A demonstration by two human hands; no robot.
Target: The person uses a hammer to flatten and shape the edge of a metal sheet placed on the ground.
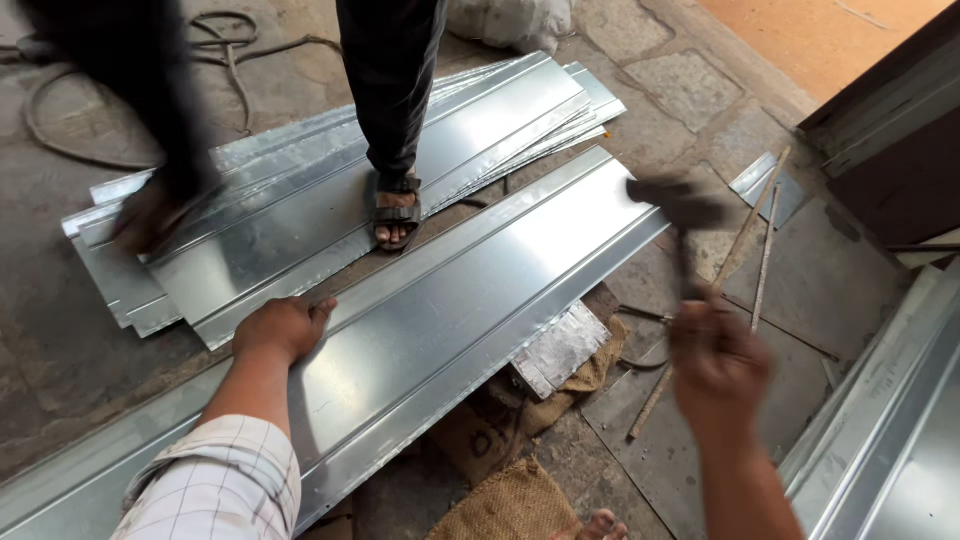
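Note:
A long ribbed metal sheet [470, 300] lies diagonally across the stone floor. My left hand [283, 327] presses flat on its upper edge, fingers together, holding nothing. My right hand [715, 360] is raised and blurred to the right of the sheet, gripping the handle of a dark hammer [680, 205] whose head is above the sheet's far right end. Under the sheet's near edge sits a block [560, 348] on burlap sacking [510, 500].
Another person stands on a stack of similar metal sheets [300, 190] behind, one sandalled foot [397, 212] near the stack's front edge. Thin rods [765, 260] lie on the floor at right. More metal sheets [890, 440] lean at the far right. Hoses [225, 40] coil at the back left.

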